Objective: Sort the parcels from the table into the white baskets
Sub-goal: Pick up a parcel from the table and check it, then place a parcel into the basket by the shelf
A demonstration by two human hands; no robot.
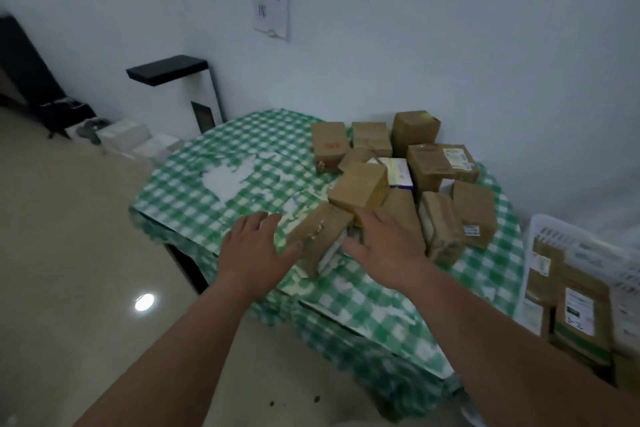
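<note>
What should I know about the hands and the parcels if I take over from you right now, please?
Left hand: open, fingers spread beside the nearest parcel at the table's front edge, holding nothing.
Right hand: open, on that parcel's other side, holding nothing.
Done: a few parcels already lie in the white basket to the right of the table.
Left: about a dozen brown parcels, piled on the table's right half, still need sorting. Probably start with the nearest one.
</note>
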